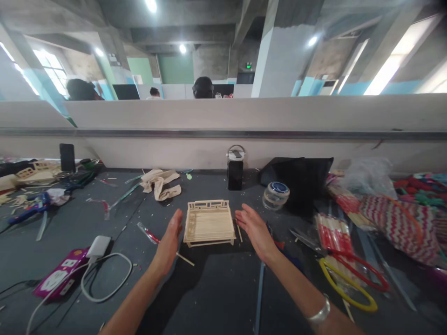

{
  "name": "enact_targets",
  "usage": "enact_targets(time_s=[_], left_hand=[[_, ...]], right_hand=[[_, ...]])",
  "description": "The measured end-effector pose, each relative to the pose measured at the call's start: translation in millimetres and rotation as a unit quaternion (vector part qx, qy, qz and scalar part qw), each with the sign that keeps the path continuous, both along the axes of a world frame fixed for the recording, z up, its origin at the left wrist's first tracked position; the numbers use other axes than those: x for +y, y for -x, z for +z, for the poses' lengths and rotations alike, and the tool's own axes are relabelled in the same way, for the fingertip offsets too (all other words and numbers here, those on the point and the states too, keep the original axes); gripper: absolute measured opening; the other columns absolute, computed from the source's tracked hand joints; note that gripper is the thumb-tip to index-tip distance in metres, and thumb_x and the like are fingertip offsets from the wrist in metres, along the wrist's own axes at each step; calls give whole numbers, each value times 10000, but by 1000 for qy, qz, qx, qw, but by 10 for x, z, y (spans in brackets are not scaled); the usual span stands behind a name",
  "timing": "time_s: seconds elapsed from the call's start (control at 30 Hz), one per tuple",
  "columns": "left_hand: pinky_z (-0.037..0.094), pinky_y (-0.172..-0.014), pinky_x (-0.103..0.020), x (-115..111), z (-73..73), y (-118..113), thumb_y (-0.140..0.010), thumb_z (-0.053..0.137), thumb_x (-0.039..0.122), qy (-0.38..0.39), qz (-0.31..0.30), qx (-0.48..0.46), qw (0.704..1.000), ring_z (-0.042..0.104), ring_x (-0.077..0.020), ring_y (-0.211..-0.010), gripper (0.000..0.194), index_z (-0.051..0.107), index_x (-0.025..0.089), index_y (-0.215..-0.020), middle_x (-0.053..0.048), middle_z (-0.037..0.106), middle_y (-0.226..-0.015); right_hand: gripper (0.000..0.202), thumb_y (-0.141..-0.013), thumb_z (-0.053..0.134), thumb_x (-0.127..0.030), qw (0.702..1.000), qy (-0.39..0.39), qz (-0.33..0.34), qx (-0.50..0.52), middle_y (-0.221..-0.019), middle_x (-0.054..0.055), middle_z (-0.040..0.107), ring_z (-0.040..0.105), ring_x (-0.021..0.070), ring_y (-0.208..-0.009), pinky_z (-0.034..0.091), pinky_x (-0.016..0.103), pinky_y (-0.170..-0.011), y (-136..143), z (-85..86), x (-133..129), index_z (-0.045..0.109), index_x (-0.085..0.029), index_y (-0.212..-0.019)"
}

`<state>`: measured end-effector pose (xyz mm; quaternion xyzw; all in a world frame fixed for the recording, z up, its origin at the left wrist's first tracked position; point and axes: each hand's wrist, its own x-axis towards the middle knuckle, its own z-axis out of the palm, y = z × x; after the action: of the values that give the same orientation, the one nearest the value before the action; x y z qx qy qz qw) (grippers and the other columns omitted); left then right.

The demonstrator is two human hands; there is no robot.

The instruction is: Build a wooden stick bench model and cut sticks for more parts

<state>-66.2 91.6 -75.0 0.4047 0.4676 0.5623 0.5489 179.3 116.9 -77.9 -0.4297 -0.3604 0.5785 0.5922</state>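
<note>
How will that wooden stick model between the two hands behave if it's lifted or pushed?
The wooden stick model is probably light for its size, being built of thin sticks. Its slender openwork back railing looks fragile and might snap if gripped hard. Standing low and broad, it would likely slide rather than tip when pushed.

A wooden stick model (210, 224) sits on the dark desk (216, 302), the outstretched left hand (168, 244) just beside it at nine o'clock, the right hand (256, 232) likewise at three; a phone (235, 176) stands at one, a lidded jar (275, 196) at two.
</note>
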Motion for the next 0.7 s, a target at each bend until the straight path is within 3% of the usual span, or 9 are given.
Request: enact_targets(time_s=[0.07,0.13,0.2,0.3,0.4,0.57,0.7], left_hand=[[187,-1140,-409,-20,48,-30,-900,342,540,22,-60,-17,998,282,-240,-1368,563,416,247,-1375,-24,360,-1475],[215,-1132,-404,-41,105,-76,-901,359,530,6,-105,-22,994,316,-243,-1352,533,461,250,-1344,-17,421,-1438],[230,-1126,-390,-41,151,-112,-898,388,518,-15,-106,-22,994,330,-235,-1345,519,464,258,-1340,-10,445,-1422],[242,-1118,-373,73,193,-118,-882,445,507,-38,-68,-18,997,336,-227,-1342,514,470,262,-1333,-11,452,-1417],[272,-1097,-360,396,234,-66,-866,474,513,-54,-45,-21,997,397,-222,-1306,503,518,246,-1290,-30,525,-1355],[369,-1019,-370,1209,298,83,-832,506,527,-53,-42,-61,996,527,-262,-1185,500,644,139,-1116,-98,683,-1116],[395,-985,-364,1701,260,158,-828,528,485,-33,-17,-80,996,586,-266,-1098,426,685,131,-1006,-96,725,-988]], right_hand=[[459,-761,660,-436,999,40,30,14,-1082,64,668,593,243,-1066,392,448,-996,7,23,-69,569,-239,-1165],[372,-786,629,-452,995,27,91,26,-1068,55,680,605,246,-1044,421,432,-960,51,100,-137,617,-235,-1088],[318,-824,579,-460,990,-15,140,24,-1066,44,684,608,242,-1031,443,402,-922,118,203,-168,650,-231,-1033],[322,-855,533,-452,985,-72,158,5,-1057,30,687,602,226,-1026,449,361,-895,231,323,-68,657,-231,-1055],[359,-834,530,-485,984,-104,142,-33,-974,20,704,614,210,-977,458,335,-862,359,352,258,656,-224,-1046],[428,-757,533,-567,983,-124,106,-88,-826,13,702,634,176,-827,475,281,-756,608,308,1054,661,-181,-888],[458,-746,495,-587,977,-138,74,-148,-736,-2,680,623,160,-765,466,255,-697,742,238,1543,643,-165,-841]])
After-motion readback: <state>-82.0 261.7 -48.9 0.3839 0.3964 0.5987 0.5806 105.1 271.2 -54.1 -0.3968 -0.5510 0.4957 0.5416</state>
